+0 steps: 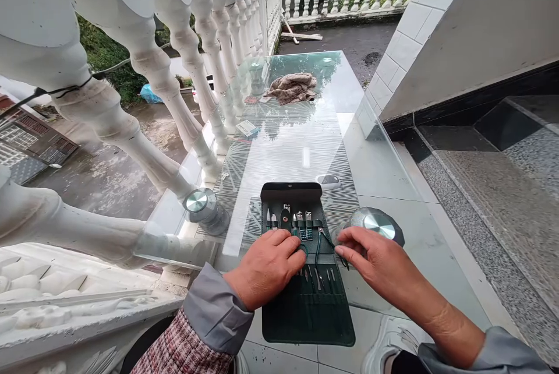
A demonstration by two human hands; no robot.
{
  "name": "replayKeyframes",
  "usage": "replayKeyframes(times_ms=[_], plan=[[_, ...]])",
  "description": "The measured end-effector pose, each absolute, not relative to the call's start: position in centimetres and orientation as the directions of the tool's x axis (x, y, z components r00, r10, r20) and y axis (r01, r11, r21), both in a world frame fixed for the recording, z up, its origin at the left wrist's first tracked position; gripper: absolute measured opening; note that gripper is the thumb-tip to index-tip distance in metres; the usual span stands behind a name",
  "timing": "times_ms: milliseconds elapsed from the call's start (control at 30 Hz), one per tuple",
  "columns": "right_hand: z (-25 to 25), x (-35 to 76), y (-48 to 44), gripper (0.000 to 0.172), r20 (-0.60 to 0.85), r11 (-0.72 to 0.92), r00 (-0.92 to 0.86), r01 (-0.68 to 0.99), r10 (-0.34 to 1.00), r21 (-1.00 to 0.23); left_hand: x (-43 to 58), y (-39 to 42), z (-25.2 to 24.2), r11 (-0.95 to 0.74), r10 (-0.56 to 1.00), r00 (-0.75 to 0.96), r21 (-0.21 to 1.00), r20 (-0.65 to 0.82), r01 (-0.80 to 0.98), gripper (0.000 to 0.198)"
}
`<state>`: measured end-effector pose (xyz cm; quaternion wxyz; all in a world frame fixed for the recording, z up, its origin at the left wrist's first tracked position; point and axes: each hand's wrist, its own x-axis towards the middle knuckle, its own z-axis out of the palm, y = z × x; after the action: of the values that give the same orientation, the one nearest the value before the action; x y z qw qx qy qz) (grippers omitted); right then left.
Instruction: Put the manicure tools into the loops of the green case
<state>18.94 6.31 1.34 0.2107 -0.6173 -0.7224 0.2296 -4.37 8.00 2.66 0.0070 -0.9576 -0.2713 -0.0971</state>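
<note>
A dark green manicure case (308, 327) lies unfolded on the glass table. In its upper part, under straps, are nail clippers (309, 219) and several slim tools. A row of small metal tools fills the lower part. My left hand (268, 266) rests over the case's left side with its fingers curled; a green loop handle shows beside the fingertips, and what they grip is hidden. Nippers with green handles (318, 249) sit spread at the case's right side. My right hand (371, 254) pinches the end of their right handle between thumb and fingers.
The glass table (301, 152) has round metal-capped legs (201, 202) near both hands. A crumpled brown cloth (292, 88) and a small box (247, 129) lie farther back. White balusters (161, 71) line the left; stone steps (493, 187) rise at right.
</note>
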Motion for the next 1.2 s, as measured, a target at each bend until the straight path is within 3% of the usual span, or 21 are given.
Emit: replayKeyframes(times_ms=[67,200,433,867,1067,1200], plan=[[1.2,18.8,5.9,0.009,0.014,0.145,-0.164,0.821,0.986,-0.552,-4.2,7.9,2.6,-0.866,0.496,0.848,0.034,0.185,0.499,0.022],[0.6,18.1,5.3,0.003,0.136,0.240,-0.200,0.870,0.970,-0.432,-3.8,7.8,2.4,-0.885,0.461,0.874,0.012,0.154,0.465,0.021],[0.2,17.0,6.1,0.008,0.301,0.273,-0.172,0.902,0.938,-0.336,-3.7,7.9,2.2,-0.876,0.480,0.865,0.019,0.144,0.482,0.018],[0.2,16.8,7.1,0.006,0.327,0.268,-0.132,0.870,0.936,-0.414,-4.1,8.0,2.4,-0.876,0.479,0.852,0.044,0.212,0.481,0.022],[0.8,18.0,6.9,0.013,0.336,0.224,-0.075,0.873,0.939,-0.432,-4.9,8.5,2.7,-0.709,0.664,0.612,0.103,0.429,0.698,0.022],[0.9,18.0,6.7,0.012,0.315,0.237,-0.101,0.871,0.944,-0.431,-4.8,8.7,2.5,-0.709,0.677,0.623,0.120,0.391,0.695,0.015]])
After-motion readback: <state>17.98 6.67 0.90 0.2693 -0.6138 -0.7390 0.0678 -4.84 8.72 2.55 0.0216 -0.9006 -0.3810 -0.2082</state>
